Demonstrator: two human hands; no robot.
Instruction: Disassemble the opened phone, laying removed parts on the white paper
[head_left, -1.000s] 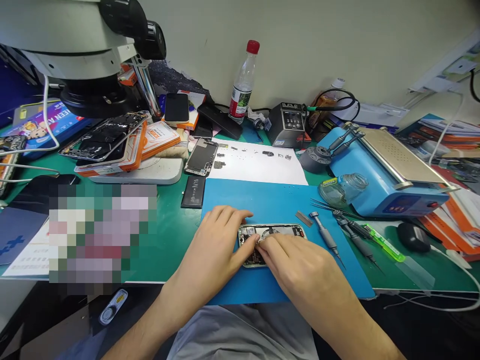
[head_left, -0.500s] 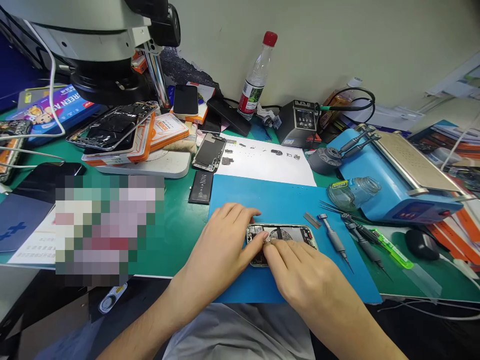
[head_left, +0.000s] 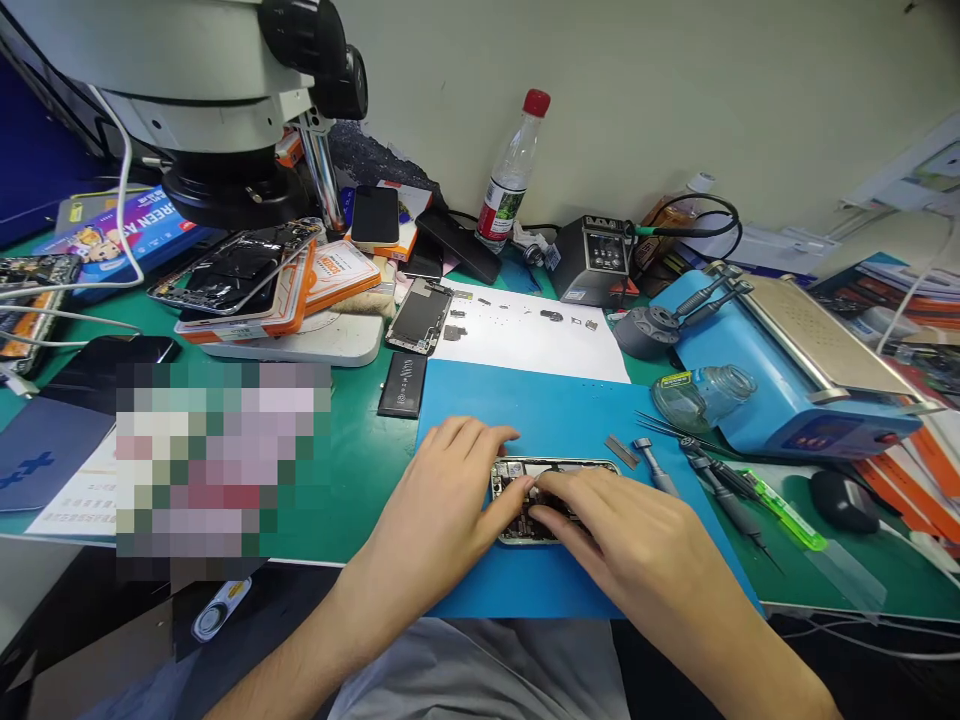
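Observation:
An opened smartphone [head_left: 517,525] lies on the blue mat [head_left: 495,395] with its inner parts facing up. My left hand [head_left: 442,490] steadies its left end, the thumb pressed on the parts inside and the fingers curled by the far edge. Over the middle of the phone is my right hand [head_left: 630,520]. Its index fingertip touches the inside close to my left thumb tip, and its thumb is a little apart below. I see nothing held between those two tips. The phone's right part is hidden under my right hand.
Small parts lie on a white sheet [head_left: 525,345]. A detached screen [head_left: 420,315] and a battery [head_left: 403,385] lie to the left. Screwdrivers [head_left: 724,495], tweezers [head_left: 667,425] and a glass jar [head_left: 701,390] are at the right. A microscope [head_left: 225,130] overhangs the left.
My right hand has shifted its grip: its index finger and thumb have spread apart over the phone's inside. My left hand stays on the phone. The camera view has tilted slightly.

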